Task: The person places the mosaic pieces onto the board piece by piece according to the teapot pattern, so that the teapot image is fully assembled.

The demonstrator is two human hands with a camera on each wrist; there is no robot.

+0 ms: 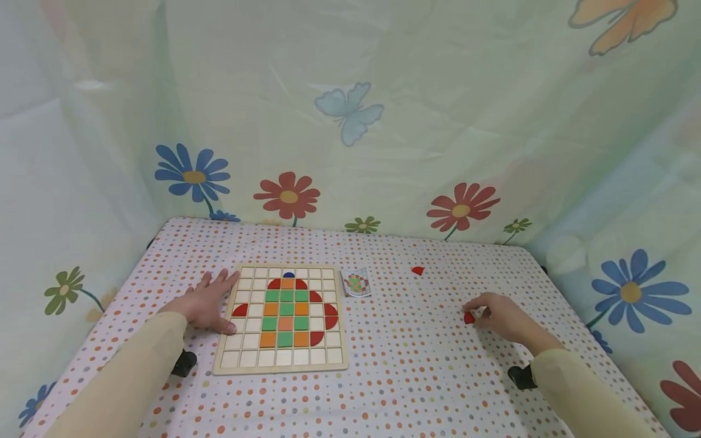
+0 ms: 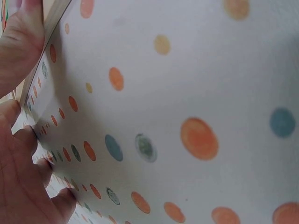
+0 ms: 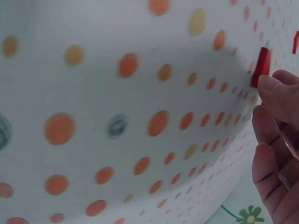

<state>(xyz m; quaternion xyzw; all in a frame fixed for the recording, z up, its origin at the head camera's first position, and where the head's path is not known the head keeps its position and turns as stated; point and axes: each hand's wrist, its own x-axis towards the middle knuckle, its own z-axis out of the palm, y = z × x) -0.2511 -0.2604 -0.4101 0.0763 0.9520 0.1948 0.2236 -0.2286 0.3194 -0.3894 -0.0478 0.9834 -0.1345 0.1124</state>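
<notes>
My left hand (image 1: 205, 304) lies at the left side of a wooden grid board (image 1: 254, 360), fingers spread, with the thumb and a fingertip at the board's edge. Green, orange and red pieces, plus a blue one (image 1: 288, 275), fill part of the grid. Over at the right, my right hand (image 1: 501, 317) pinches a red quarter-circle piece (image 3: 261, 67) between thumb and index finger, at or just above the cloth. Another red quarter-circle piece (image 1: 418, 270) lies apart, farther back on the cloth.
A small pattern card (image 1: 356, 283) lies against the board's right side. Under everything is a dotted tablecloth (image 1: 394, 377). A curtain (image 1: 263, 109) with printed flowers and butterflies rises behind the table and on both sides.
</notes>
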